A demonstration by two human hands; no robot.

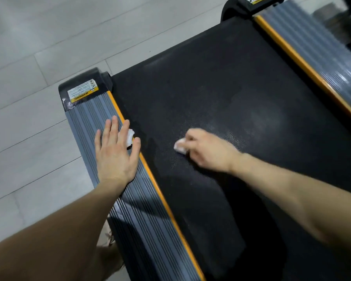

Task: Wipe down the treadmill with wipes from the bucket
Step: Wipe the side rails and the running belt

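1. Left hand (116,153): lies flat, palm down, fingers straight and spread. The palm is on the side rail and the fingertips reach its inner edge. It presses the folded wipe and does not clench it.

2. Folded wipe (129,137): white and small, pinned under the left hand's index and middle fingers. It shows between them, over the orange strip where rail meets belt.

3. Right hand (205,151): blurred by motion, with fingers curled round the crumpled wipe and knuckles up. It is low on the belt, well to the right of the left hand.

4. Crumpled wipe (179,147): a white wad sticking out of the right hand's fingers on the side toward the left hand. It looks to be touching the belt.

5. Treadmill belt (211,88): black and finely textured, under the right hand and running away beyond both hands. A paler sheen shows just past the right hand.

6. Side rail (89,120): grey and ribbed, under the left hand.

7. Orange strip (156,185): a narrow band along the rail's inner edge, between the two hands.

8. Warning label (82,92): yellow and white, on the rail's black end cap, beyond the left fingertips.

9. Far rail (312,57): grey with an orange edge, beyond and to the right of the right hand.

10. Floor (28,57): pale grey planks to the left of the left hand.
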